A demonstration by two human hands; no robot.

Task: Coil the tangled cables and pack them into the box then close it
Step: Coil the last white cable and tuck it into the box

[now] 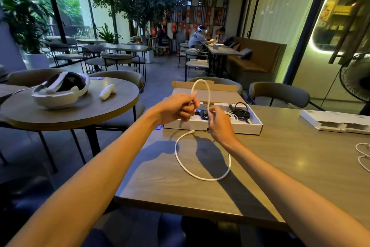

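1. Cable (200, 178): white, with one loop standing up between our hands. The rest lies in a wide curve on the table (280, 166), just in front of the box (220, 129), and its plug end is near the box's front wall.
2. Our left hand (178, 109) is curled tight round the gathered part. Our right hand (218, 124) pinches the strand between thumb and fingers, the other fingers loosely bent.
3. We judge this to be the first turns of the coil. We should keep the left hand as the anchor and let the right feed slack into it, each turn the size of the raised loop.
4. We should let the strand roll in the right fingers, so it lies flat and does not kink.
5. We should draw the loose part in steadily, so the plug does not snag on the box's edge.
6. The box is open, its lid (210, 88) back, with black cables (241, 111) already inside. Our coil must be small enough to fit beside them.
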